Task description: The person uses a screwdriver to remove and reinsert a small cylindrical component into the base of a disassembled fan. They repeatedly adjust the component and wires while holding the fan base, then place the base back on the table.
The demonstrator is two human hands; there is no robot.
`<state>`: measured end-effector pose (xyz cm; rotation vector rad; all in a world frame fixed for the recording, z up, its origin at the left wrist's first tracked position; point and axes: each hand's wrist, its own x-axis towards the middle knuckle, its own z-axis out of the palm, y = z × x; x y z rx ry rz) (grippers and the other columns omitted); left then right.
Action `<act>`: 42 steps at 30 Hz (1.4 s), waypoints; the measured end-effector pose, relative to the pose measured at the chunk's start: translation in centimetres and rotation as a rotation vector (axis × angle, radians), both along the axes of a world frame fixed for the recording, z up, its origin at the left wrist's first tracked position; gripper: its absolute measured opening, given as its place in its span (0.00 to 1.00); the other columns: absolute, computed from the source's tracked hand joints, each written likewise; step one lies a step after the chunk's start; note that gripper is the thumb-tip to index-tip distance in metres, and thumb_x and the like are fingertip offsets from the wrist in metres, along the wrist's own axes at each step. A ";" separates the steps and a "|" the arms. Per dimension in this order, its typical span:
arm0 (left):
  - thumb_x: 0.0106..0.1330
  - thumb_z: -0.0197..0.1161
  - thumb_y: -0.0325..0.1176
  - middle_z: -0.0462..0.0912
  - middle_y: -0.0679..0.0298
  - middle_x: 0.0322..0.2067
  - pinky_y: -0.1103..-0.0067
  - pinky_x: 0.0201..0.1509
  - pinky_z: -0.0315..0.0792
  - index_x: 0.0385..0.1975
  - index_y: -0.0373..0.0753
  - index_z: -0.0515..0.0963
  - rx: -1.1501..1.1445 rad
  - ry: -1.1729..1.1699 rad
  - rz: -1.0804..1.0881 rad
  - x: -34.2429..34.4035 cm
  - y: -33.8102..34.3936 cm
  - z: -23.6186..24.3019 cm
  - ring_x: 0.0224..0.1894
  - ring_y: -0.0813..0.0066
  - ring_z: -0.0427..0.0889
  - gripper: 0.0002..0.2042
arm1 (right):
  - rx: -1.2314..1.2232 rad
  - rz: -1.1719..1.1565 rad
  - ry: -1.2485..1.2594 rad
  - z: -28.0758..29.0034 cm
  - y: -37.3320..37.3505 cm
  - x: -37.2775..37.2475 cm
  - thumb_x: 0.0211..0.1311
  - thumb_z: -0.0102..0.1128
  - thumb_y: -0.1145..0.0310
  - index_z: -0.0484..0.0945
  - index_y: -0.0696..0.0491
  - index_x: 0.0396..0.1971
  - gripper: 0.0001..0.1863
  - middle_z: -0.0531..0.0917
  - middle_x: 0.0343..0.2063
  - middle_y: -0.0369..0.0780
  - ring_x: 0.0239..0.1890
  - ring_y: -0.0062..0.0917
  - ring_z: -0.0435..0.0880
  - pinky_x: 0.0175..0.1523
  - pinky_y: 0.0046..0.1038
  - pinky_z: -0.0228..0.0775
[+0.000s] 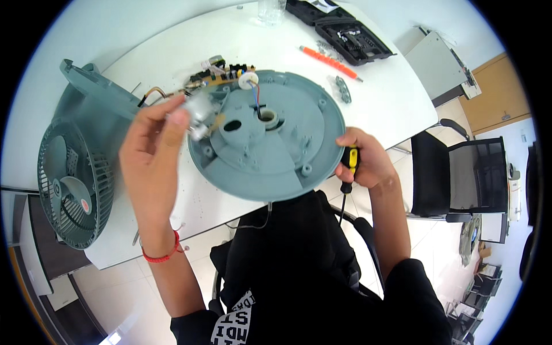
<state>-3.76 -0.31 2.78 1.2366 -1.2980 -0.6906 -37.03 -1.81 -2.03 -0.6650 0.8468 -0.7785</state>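
My left hand (150,155) pinches a small silvery metal part (201,109) between thumb and fingers. The part is blurred, and its exact kind cannot be told; it is over the left side of a round grey-green fan base (259,167). That base is tilted at the table's front edge, its ribbed inside facing up. With my right hand (371,158) I grip the base's right rim and also hold a black-and-yellow screwdriver (352,158), its shaft pointing down. Red and blue wires (256,95) run from the base's centre hole to a white disc (248,80).
A circuit board (224,76) lies behind the base. The grey-green fan (72,184) stands at the left, wired toward the board. Farther back are an orange-handled screwdriver (330,62), a small grey-green piece (343,89), an open black tool case (351,40) and a clear glass (270,11).
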 end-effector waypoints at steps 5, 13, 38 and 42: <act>0.66 0.69 0.34 0.84 0.64 0.39 0.83 0.50 0.71 0.44 0.31 0.82 0.038 -0.021 -0.153 -1.3 -0.1 0.0 0.40 0.81 0.79 0.13 | -0.040 -0.010 0.022 0.8 0.8 0.4 0.61 0.50 0.66 0.77 0.64 0.26 0.15 0.82 0.17 0.48 0.09 0.23 0.75 0.17 0.19 0.70; 0.65 0.68 0.33 0.84 0.63 0.37 0.81 0.50 0.71 0.43 0.32 0.82 -0.013 -0.151 -0.340 -0.4 -1.9 -0.2 0.40 0.77 0.79 0.12 | -0.040 -0.045 -0.003 1.5 0.6 0.2 0.60 0.49 0.66 0.77 0.65 0.24 0.16 0.81 0.15 0.48 0.08 0.25 0.74 0.17 0.20 0.69; 0.64 0.67 0.42 0.83 0.61 0.24 0.80 0.32 0.69 0.27 0.33 0.81 -0.150 -0.749 -0.147 -1.8 -1.5 2.1 0.26 0.77 0.76 0.15 | -0.124 0.285 -0.095 4.8 -5.1 -0.6 0.71 0.48 0.58 0.75 0.62 0.36 0.19 0.74 0.12 0.33 0.07 0.14 0.66 0.13 0.16 0.62; 0.66 0.66 0.42 0.83 0.61 0.25 0.80 0.36 0.69 0.26 0.34 0.81 -0.145 -0.797 -0.203 -1.8 -1.1 2.8 0.29 0.77 0.77 0.16 | -0.011 0.192 -0.109 5.7 -4.0 0.6 0.71 0.46 0.55 0.74 0.53 0.23 0.21 0.71 0.08 0.29 0.08 0.16 0.66 0.11 0.19 0.59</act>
